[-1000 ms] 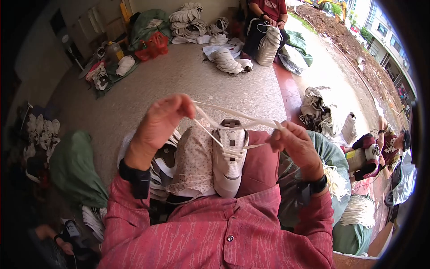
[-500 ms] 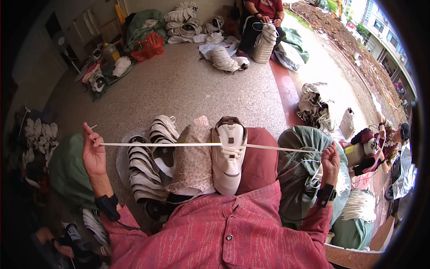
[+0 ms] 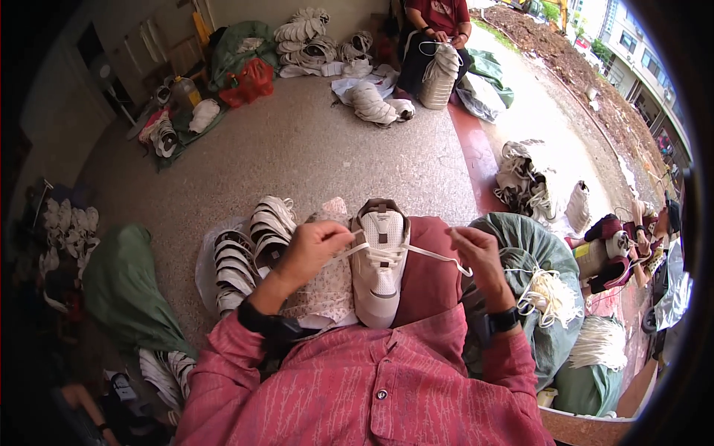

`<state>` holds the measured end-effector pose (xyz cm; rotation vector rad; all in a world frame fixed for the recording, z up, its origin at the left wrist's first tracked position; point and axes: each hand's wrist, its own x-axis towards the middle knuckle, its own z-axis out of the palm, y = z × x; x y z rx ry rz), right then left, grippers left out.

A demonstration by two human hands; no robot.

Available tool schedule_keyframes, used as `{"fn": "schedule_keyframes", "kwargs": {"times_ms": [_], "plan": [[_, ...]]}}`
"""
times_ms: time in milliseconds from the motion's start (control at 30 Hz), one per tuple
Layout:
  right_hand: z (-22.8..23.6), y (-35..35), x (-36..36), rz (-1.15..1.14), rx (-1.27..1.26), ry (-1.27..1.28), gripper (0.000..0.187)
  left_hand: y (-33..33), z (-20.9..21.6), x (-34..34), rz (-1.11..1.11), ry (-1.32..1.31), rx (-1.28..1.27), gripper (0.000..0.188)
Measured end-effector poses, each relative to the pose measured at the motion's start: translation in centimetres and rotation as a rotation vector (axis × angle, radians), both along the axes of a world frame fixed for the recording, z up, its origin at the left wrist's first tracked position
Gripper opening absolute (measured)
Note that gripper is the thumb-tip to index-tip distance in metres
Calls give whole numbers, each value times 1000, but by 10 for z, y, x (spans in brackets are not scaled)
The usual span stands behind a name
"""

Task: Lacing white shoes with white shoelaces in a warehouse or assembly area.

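Observation:
A white shoe upper point(image 3: 377, 286) with a brown collar edge lies upright in my lap, toe end toward me. White shoelace point(image 3: 435, 255) crosses its lower eyelets, and one length runs out to each side. My left hand point(image 3: 316, 249) is closed in a pinch on the left length, its tip showing by the upper's left edge. On the other side my right hand point(image 3: 480, 256) pinches with thumb and forefinger; the right length curves up under it, and its end is hidden by the fingers.
Stacked shoe uppers point(image 3: 230, 271) stand left of my lap. To the right, a green sack point(image 3: 513, 230) carries a bundle of white laces point(image 3: 550, 296). A co-worker point(image 3: 439, 22) sits at the back with a stack of uppers; another person point(image 3: 643, 234) works at far right.
Both hands have come inward from wide apart to either side of the upper. The lace, earlier stretched taut across it, now hangs slack on the right.

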<state>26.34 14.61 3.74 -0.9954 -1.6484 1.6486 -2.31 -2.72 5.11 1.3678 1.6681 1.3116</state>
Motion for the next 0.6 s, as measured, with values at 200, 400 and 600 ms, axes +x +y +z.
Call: {"fn": "schedule_keyframes", "kwargs": {"times_ms": [200, 400, 600], "plan": [[-34, -22, -50, 91, 194, -3, 17, 44, -33, 27, 23, 546, 215, 11], [-21, -35, -70, 55, 828, -321, 8, 50, -26, 35, 93, 855, 58, 7], [-24, -32, -81, 52, 1103, -396, 4, 64, -23, 34, 77, 800, -67, 8]]}}
